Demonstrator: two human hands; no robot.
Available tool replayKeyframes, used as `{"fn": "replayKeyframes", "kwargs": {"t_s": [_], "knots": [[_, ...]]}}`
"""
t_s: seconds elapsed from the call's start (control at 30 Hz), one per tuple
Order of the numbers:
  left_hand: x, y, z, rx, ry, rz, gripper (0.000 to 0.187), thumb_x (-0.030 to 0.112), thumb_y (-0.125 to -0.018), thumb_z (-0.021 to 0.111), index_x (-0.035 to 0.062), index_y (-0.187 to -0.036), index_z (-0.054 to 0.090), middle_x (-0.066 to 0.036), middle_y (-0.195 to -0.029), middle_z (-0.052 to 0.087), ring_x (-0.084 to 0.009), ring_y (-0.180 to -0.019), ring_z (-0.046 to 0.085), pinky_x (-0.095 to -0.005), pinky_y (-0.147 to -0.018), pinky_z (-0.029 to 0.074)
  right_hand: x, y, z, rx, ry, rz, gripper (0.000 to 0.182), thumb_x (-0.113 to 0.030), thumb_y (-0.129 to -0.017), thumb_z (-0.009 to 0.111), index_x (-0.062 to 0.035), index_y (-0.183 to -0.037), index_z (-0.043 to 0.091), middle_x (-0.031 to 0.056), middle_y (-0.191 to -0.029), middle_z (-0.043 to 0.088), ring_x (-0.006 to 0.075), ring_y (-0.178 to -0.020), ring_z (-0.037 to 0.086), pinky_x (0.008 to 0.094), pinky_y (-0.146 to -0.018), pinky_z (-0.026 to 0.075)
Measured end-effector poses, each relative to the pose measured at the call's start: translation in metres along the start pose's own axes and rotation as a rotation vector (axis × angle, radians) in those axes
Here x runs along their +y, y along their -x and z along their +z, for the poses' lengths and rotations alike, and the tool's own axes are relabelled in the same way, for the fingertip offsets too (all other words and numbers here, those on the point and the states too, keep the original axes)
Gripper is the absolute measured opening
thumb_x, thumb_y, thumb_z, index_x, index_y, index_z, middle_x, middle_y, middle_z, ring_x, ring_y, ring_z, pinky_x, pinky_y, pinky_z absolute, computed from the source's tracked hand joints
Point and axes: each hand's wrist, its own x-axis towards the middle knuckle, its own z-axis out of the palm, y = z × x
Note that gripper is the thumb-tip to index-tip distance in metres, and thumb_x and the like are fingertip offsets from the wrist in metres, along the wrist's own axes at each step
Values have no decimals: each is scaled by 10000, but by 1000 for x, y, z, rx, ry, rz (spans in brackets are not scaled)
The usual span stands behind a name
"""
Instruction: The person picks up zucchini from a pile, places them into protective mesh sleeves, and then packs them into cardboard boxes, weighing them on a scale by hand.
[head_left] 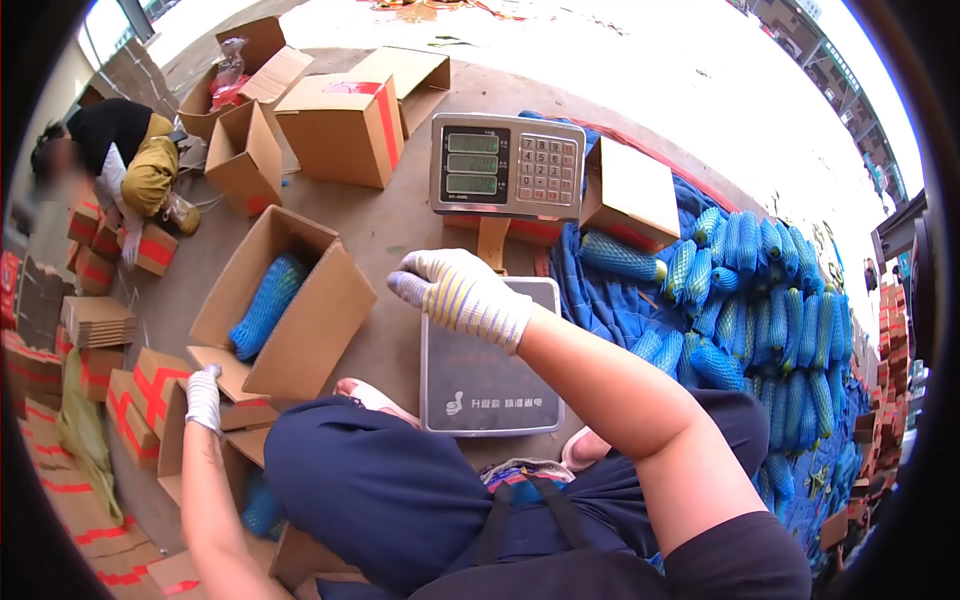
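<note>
My left hand (pixel 203 400), in a white knit glove, has its fingers closed on a cardboard flap (pixel 222 372) at the edge of an open box (pixel 310 330). Inside that box lies a long vegetable or fruit in blue foam netting (pixel 270 305). My right hand (pixel 460 290), in a striped white glove, hovers over the platform scale (pixel 490 375) with fingers curled together. Nothing shows between them. The scale's display (pixel 507 165) stands upright behind the platform, its digits lit but too small to read. Another netted piece (pixel 262 505) sits low beside my left forearm.
Many blue-netted pieces (pixel 790 330) are piled on blue cloth (pixel 600 300) at the right. A closed carton (pixel 630 195) stands behind the scale. Open cartons (pixel 340 125) stand at the back left, where another person (pixel 130 150) bends over small boxes. Flattened cardboard (pixel 95 320) lies left.
</note>
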Motion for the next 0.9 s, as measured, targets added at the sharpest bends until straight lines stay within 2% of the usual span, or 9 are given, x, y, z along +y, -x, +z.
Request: {"fn": "replayKeyframes", "kwargs": {"t_s": [0.1, 0.17, 0.37, 0.47, 0.53, 0.63, 0.73, 0.77, 0.9], "knots": [[-66, -20, -3, 263, 344, -211, 481, 469, -904, 574, 92, -1203, 544, -156, -1082, 651, -325, -927, 651, -458, -790, 544, 23, 38, -14, -146, 260, 18, 350, -395, -927, 562, -81, -992, 705, 174, -923, 699, 361, -892, 663, 428, -808, 517], [-84, -47, -1, 267, 461, -170, 629, 568, -925, 512, 34, -1256, 506, -192, -1233, 589, -346, -1102, 599, -466, -955, 501, 58, 61, -46, -223, 384, 237, 359, -400, -915, 581, -78, -1010, 706, 169, -949, 702, 346, -916, 666, 423, -836, 515], [-9, -7, 54, -197, 358, -146, 766, 609, -946, 451, -8, -1398, 413, -214, -1487, 371, -343, -1346, 409, -470, -1110, 349, 205, 90, -165, 43, 766, 504, 252, -297, -862, 618, -64, -920, 691, 188, -860, 696, 344, -859, 679, 427, -788, 528], [29, 37, 128, -420, 109, -103, 777, 613, -934, 482, 0, -1409, 423, -189, -1438, 450, -330, -1288, 479, -461, -1058, 391, 276, 56, -190, -39, 1125, 465, 248, -204, -833, 629, -73, -1042, 655, 155, -1089, 652, 321, -975, 654, 429, -836, 524], [47, 60, 188, -548, -58, -76, 751, 602, -929, 509, 10, -1388, 457, -166, -1379, 525, -315, -1243, 526, -444, -1022, 423, 314, 24, -193, -88, 1452, 286, 308, -202, -909, 523, -104, -1187, 615, 135, -1269, 590, 292, -1266, 496, 482, -1093, 344], [64, 91, 255, -776, -382, -43, 621, 484, -955, 556, 10, -1352, 506, -130, -1271, 609, -279, -1128, 605, -408, -972, 464, 386, -16, -192, -137, 1512, 52, 432, -150, -909, 482, -120, -1336, 538, 140, -1322, 575, 291, -1378, 397, 481, -1181, 214], [92, 118, 286, -971, -618, 63, 513, 370, -986, 560, 2, -1339, 515, -145, -1250, 610, -217, -1092, 616, -352, -980, 457, 371, -26, -209, -593, 1710, 324, 456, -185, -955, 444, -146, -1408, 481, 102, -1274, 621, 282, -1357, 434, 490, -1212, 92], [96, 121, 287, -976, -633, 58, 513, 370, -986, 560, 2, -1339, 515, -145, -1250, 610, -217, -1092, 616, -352, -980, 457, 383, -13, -220, -453, 1761, 216, 364, -168, -926, 479, -123, -1261, 616, 90, -1203, 658, 276, -1271, 513, 489, -1209, 116], [103, 123, 292, -928, -565, 166, 508, 328, -976, 579, -32, -1328, 514, -148, -1236, 618, -206, -1066, 618, -343, -964, 472, 338, 59, -303, -422, 1729, 482, 185, -109, -814, 598, -122, -914, 753, 69, -987, 695, 248, -1070, 600, 473, -1131, 300]]}}
